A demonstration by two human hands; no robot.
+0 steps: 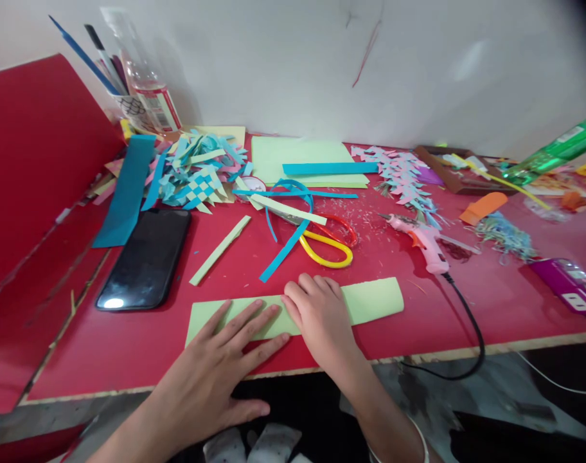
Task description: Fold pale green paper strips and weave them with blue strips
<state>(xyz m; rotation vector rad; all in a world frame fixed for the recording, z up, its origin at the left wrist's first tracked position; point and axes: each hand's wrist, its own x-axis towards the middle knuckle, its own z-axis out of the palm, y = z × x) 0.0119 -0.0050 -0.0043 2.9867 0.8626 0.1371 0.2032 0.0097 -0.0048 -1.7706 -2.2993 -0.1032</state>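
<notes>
A light green paper folded into a long band (376, 299) lies along the front of the red table. My left hand (218, 360) rests flat on its left part, fingers spread and thumb pointing away below the table edge. My right hand (324, 318) presses on the middle of the same paper with its fingers curled together over the far edge. Scissors with red and yellow handles (326, 262) lie beyond the hands, partly under blue paper strips (286, 251) and a pale green strip (288, 209). Another pale strip (220, 249) lies left of them.
A black phone (146, 260) lies at left, near a heap of paper strips (196, 167). At right are a pink glue gun (421, 241) with a black cord, a purple device (567, 286) and a green bottle (558, 151). Green sheets (297, 154) lie by the wall.
</notes>
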